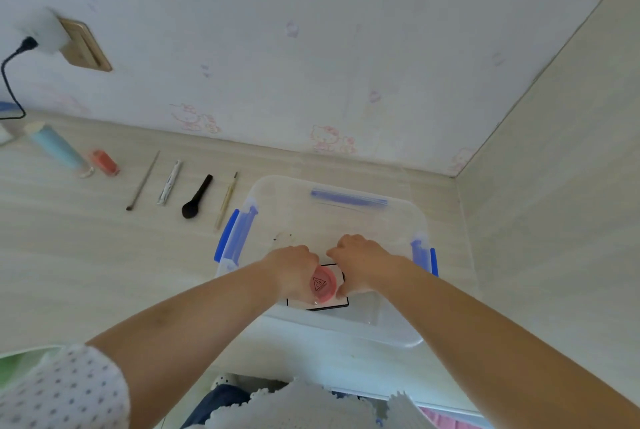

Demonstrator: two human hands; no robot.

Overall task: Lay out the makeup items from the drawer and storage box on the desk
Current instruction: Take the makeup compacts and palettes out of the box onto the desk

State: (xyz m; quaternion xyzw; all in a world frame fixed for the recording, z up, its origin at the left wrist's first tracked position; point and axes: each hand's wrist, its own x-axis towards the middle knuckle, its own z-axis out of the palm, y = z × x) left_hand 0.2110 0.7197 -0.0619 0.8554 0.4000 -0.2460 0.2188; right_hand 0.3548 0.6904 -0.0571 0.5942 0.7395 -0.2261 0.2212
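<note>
Upper left of the frame: a black power cable (10, 82) hangs from a wall socket with a tan plate (85, 44). Below it, on the pale wood-grain desk (69, 272), a row of makeup items runs from left to right: a light-blue plastic tube (59, 148) lying on its side; just beside it, a small orange-red bottle (105, 162); a thin grey-handled brush (142, 181); a white patterned pen-shaped stick (169, 182); a black short-handled powder brush (197, 197); and a slim beige-handled brush (226, 200), which lies near the left edge of the box. Centre: a clear plastic storage box with blue side latches (239, 231) stands on the desk against the wall corner. Both hands reach into it. The left hand (294, 272), fingers curled downward, grips the left side of a round pink translucent compact with a triangle mark (323, 285); the right hand (363, 266), fingers likewise curled, pinches its right side with the thumb at the rim. The compact sits over a flat white case with a black border (332, 304), low in the near half of the box; contact between the two cannot be judged. Lower left: a white sleeve with grey dots (65, 390).
</note>
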